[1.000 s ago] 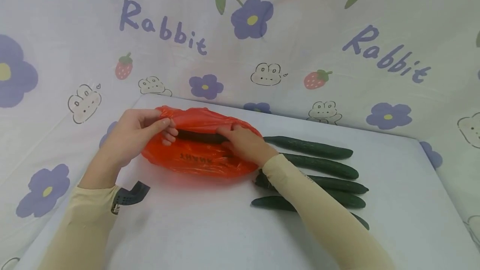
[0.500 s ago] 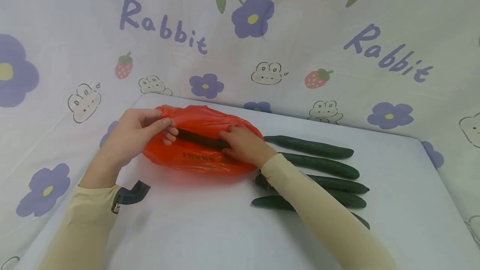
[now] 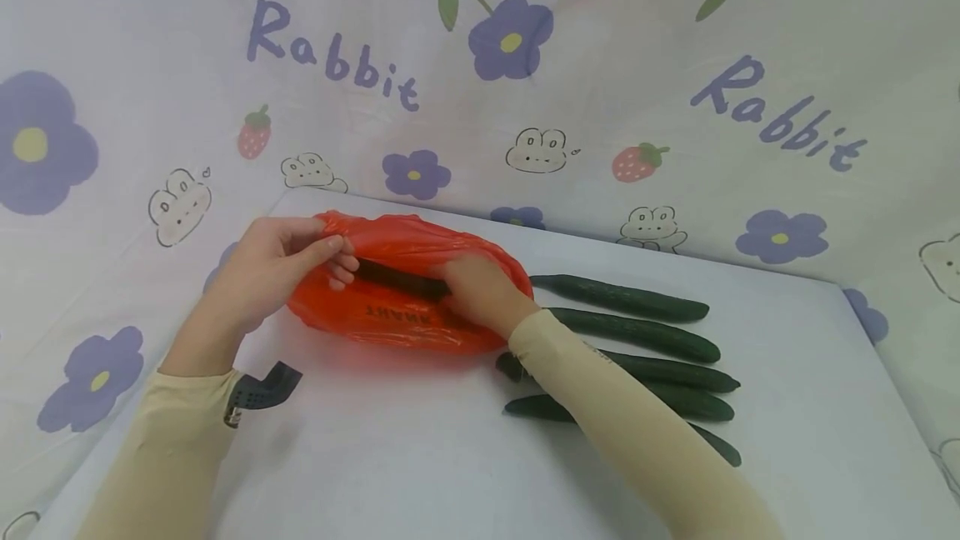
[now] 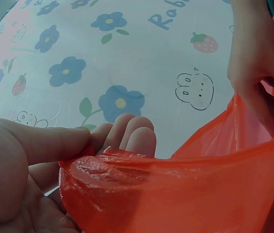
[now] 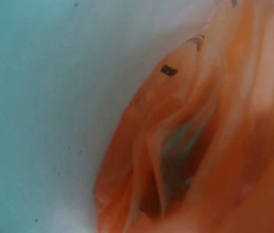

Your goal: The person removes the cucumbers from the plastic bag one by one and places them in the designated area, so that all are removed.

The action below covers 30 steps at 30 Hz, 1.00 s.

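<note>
A thin red plastic bag [image 3: 405, 332] with dark lettering lies on its side on the white table. Its edge is pinched by my left hand [image 3: 273, 273] between thumb and fingers, as the left wrist view shows with the bag film [image 4: 112, 179] under the thumb. A dark cucumber [image 3: 397, 279] lies lengthwise in the bag's opening. My right hand [image 3: 483, 290], slightly blurred, reaches into the opening and holds the cucumber's right end; its fingertips are partly hidden. In the right wrist view, the bag film [image 5: 224, 145] covers most of the right side.
Several more cucumbers [image 3: 618, 297] lie in a row on the table [image 3: 360, 457], right of the bag. My right forearm [image 3: 600, 407] crosses over some of them. A patterned cloth [image 3: 450, 107] hangs behind and around the table.
The cucumber in the bag's opening has tilted, its right end dropping slightly. My right hand has shifted a little left and down with it. My left hand has stayed on the bag's edge.
</note>
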Tool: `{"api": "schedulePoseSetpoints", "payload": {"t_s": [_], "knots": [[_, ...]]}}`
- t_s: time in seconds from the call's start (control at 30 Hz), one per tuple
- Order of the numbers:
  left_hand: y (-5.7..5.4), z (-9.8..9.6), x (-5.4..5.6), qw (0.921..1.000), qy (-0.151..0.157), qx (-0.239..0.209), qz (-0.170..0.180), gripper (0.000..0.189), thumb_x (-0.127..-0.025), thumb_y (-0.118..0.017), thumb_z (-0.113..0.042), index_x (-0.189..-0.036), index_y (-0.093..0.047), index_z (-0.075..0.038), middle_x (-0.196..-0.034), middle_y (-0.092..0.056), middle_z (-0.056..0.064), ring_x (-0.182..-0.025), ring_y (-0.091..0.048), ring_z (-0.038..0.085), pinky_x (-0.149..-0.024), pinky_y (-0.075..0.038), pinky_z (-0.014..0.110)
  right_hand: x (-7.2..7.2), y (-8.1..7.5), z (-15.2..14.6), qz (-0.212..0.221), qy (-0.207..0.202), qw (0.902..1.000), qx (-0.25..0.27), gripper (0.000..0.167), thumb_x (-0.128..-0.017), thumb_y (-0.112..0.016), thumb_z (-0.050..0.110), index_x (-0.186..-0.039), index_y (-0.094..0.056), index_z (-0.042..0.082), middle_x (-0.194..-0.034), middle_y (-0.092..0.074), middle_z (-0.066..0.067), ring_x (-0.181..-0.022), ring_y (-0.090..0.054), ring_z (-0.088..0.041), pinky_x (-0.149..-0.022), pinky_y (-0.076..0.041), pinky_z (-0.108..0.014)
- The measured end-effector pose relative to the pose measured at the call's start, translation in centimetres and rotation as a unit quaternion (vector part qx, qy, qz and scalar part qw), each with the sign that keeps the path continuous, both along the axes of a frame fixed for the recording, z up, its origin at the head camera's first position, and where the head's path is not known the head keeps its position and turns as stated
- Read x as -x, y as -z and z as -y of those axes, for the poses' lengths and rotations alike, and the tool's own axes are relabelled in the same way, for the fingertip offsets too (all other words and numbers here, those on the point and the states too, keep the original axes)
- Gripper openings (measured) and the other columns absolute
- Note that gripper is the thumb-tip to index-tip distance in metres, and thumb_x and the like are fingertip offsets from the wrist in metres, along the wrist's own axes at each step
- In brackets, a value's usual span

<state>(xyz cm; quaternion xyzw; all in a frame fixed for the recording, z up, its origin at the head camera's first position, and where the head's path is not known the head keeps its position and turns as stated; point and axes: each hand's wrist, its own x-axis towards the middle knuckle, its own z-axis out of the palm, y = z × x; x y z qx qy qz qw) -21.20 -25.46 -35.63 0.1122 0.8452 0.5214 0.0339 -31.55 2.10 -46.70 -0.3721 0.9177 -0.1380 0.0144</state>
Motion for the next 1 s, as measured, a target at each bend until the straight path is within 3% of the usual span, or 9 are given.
{"api": "schedulePoseSetpoints", "payload": {"t_s": [0.4,0.77,1.0], "knots": [[-0.1,0.0,-0.1,1.0000,0.000,-0.005,-0.001,0.028,-0.112,-0.064,-0.023,-0.122,-0.075,0.001,-0.106,-0.077,0.015,-0.093,-0.077,0.025,-0.092,-0.058,0.022,-0.7,-1.5,-0.7,0.010,-0.001,0.9971,0.076,0.056,-0.096,-0.076,-0.002,-0.144,-0.072,0.026,-0.131,-0.072,0.011,-0.129,-0.061,-0.015,-0.115,-0.048,-0.038],[0.0,0.0,-0.1,0.9998,-0.001,-0.020,-0.007,0.027,-0.112,-0.064,-0.021,-0.121,-0.075,0.002,-0.106,-0.077,0.017,-0.092,-0.077,0.026,-0.090,-0.060,0.024,-1.4,-3.7,-0.8,-0.011,0.031,0.9986,0.041,0.055,-0.098,-0.074,0.003,-0.146,-0.071,0.031,-0.126,-0.075,0.008,-0.122,-0.066,-0.019,-0.112,-0.051,-0.042],[0.1,0.1,0.0,0.9998,-0.003,-0.016,-0.008,0.028,-0.112,-0.064,-0.023,-0.122,-0.075,0.001,-0.106,-0.077,0.016,-0.093,-0.077,0.025,-0.091,-0.060,0.022,-2.0,-4.6,-1.4,0.011,0.048,0.9978,0.043,0.051,-0.101,-0.076,0.008,-0.147,-0.071,0.028,-0.127,-0.075,0.006,-0.123,-0.066,-0.022,-0.113,-0.051,-0.043]]}}
